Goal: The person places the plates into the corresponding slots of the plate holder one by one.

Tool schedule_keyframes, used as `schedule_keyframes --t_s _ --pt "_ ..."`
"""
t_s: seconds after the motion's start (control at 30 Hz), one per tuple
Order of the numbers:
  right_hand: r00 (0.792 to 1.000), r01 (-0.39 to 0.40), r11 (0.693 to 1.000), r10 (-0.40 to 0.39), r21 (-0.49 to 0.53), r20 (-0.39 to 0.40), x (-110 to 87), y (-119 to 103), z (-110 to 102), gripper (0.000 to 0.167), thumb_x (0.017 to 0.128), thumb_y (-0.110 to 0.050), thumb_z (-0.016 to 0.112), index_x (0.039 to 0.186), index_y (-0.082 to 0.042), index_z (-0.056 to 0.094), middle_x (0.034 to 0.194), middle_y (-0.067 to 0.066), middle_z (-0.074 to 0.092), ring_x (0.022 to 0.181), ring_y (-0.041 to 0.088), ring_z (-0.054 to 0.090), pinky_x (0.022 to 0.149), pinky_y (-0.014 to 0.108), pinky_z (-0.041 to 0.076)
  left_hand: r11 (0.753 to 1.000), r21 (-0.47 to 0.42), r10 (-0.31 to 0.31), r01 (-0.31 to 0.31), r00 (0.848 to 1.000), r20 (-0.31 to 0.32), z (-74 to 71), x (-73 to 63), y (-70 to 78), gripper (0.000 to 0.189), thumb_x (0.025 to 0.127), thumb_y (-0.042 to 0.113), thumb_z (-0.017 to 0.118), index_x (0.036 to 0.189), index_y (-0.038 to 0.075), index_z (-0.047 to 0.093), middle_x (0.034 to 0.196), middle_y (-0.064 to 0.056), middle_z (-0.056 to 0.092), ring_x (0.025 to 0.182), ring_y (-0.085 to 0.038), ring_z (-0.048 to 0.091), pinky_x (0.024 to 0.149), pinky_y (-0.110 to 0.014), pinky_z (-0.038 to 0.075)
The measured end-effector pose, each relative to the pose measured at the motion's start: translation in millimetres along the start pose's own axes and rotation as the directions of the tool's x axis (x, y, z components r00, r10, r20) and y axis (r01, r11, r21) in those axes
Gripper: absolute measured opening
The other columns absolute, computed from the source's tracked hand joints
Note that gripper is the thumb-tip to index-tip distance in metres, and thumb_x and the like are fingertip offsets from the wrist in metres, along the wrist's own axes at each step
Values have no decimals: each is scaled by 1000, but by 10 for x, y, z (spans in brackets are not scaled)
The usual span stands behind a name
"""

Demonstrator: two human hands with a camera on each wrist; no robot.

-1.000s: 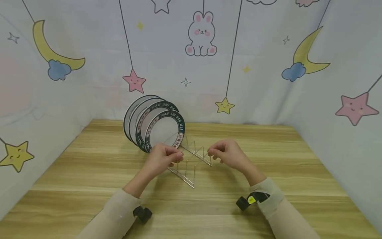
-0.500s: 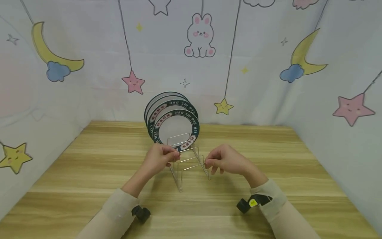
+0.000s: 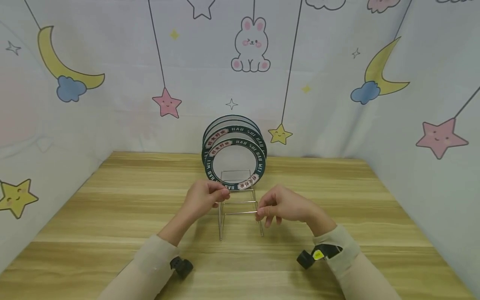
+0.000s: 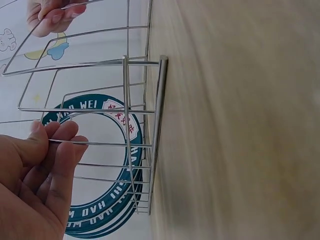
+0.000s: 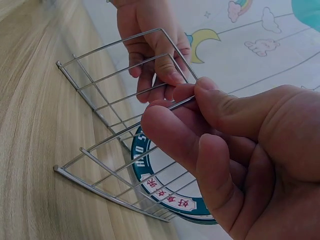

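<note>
A silver wire plate rack (image 3: 240, 202) stands on the table, its length running away from me. Several round plates with dark green lettered rims lean one behind another at its far end, the front plate (image 3: 234, 160) showing its white middle. My left hand (image 3: 200, 201) pinches a wire of the rack on its left side, thumb against fingertips, as the left wrist view shows. On the nearest wire hoop, at its right upper corner, my right hand (image 5: 240, 135) pinches with thumb and forefinger. The nearer slots between the wires hold no plates.
The wood-grain table (image 3: 337, 196) extends on both sides of the rack. Behind it hangs a pale cloth backdrop (image 3: 210, 83) printed with stars, moons and a rabbit; similar cloth closes both sides. A dark wrist camera (image 3: 181, 266) sits at the left cuff, another (image 3: 306, 258) at the right.
The rack has turned from slanting to pointing straight away from me. Its far end and the plates swung right, and its near end moved left. Both hands have kept hold, the right lowering slightly.
</note>
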State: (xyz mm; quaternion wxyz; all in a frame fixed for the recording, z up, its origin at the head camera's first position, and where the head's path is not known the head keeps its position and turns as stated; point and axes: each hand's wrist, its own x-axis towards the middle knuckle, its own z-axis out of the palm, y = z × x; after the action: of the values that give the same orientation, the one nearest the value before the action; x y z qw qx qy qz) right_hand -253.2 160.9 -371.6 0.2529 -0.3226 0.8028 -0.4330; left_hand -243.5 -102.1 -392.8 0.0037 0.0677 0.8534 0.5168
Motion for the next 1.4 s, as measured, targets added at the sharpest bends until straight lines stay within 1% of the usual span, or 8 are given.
schedule_keyframes --t_s 0.17,0.4,0.6,0.83,1.03,1.23,1.33,1.4 --pt "1000 -3 1000 3 -11 3 7 -16 3 14 96 -11 65 90 -7 76 89 10 74 70 22 72 47 30 49 1000 3 -12 12 1000 -8 -4 -7 12 11 94 13 68 89 7 76 86 -2 74 79 -15 68 67 -30 61" --pt "1000 10 999 -10 -40 0 5 -22 4 14 97 -12 64 89 -9 76 88 10 74 70 22 71 46 27 47 1000 -5 -28 28 1000 -15 4 5 -4 10 94 13 69 87 10 76 85 0 74 79 -16 68 66 -28 60" --pt "1000 18 999 -18 -49 -6 -6 -23 7 14 97 -11 65 89 -9 76 88 9 74 69 22 71 46 21 45 1000 -21 -20 20 1000 -13 23 12 -7 10 94 12 68 87 9 76 85 -1 74 80 -17 69 65 -28 60" --pt "1000 16 999 -17 -51 -9 -17 -17 -1 14 96 -10 65 88 -10 77 87 9 74 69 22 70 48 23 45 999 -36 -12 12 1000 -4 33 15 22 10 93 11 68 88 8 76 85 -1 73 81 -19 69 67 -27 60" --pt "999 40 997 -39 -73 21 -54 -8 -16 14 95 -8 65 88 -9 77 84 3 73 69 21 69 48 21 44 999 -40 3 -1 1000 28 73 21 64 10 93 13 69 89 7 76 85 -1 73 80 -19 69 67 -27 61" --pt "995 88 990 -81 -110 67 -88 5 -64 14 95 -10 66 87 -10 77 83 2 74 68 20 69 48 21 44 998 -67 14 -10 999 49 112 16 94 11 93 12 69 89 6 76 85 -1 73 83 -21 70 66 -28 61" --pt "993 96 988 -87 -118 79 -94 4 -81 14 95 -10 65 87 -11 77 84 2 74 68 20 69 47 21 45 998 -67 19 -16 999 46 118 15 93 11 93 12 69 88 6 77 85 -1 73 81 -19 69 65 -27 61" --pt "992 97 989 -87 -115 86 -95 0 -87 14 95 -10 65 87 -10 77 84 3 74 68 20 69 48 21 44 998 -66 17 -13 999 48 116 11 94 11 93 12 69 90 5 77 85 -1 73 82 -20 69 66 -28 61"
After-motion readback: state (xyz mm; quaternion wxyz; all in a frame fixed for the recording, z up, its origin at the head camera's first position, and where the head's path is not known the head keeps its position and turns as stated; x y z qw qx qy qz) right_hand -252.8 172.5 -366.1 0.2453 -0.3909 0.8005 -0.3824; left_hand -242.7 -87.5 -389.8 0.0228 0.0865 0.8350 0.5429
